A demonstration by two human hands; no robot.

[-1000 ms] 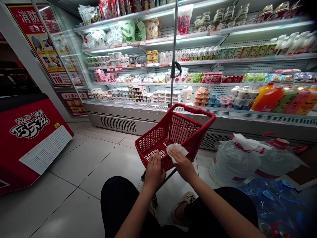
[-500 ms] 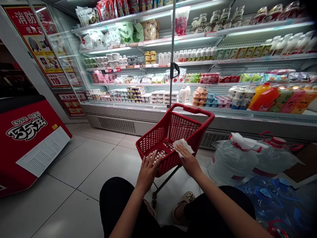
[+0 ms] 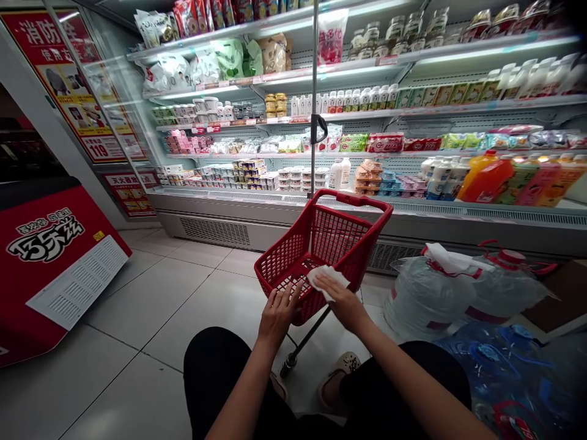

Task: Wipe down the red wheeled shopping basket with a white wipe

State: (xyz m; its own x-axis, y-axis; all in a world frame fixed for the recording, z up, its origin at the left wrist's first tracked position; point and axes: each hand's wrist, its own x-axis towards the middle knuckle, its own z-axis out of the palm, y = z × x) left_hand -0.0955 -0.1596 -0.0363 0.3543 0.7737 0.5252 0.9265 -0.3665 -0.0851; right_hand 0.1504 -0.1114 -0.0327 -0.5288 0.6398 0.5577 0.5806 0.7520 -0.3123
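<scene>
A red plastic shopping cart [image 3: 342,235] with lattice walls stands in front of my knees, its handle towards the fridge. My left hand [image 3: 277,310] rests on the near rim of its basket, fingers stretched out and apart, holding nothing. With my right hand [image 3: 338,298] I press a white cloth or tissue [image 3: 328,278] against the basket's near right rim; the fingers lie over it. The cart's metal leg and a caster [image 3: 288,365] show between my shoes.
Behind the cart runs a glass-doored fridge [image 3: 215,208] with shelves of dairy and drinks. Large water jugs [image 3: 428,296] and blue bottles [image 3: 495,360] stand close on my right. A red freezer [image 3: 59,269] is at the left, on the tiled floor [image 3: 151,318].
My right hand has slid the white cloth left along the rim, closer to my left hand. The cart has turned slightly, and its caster has swivelled.
</scene>
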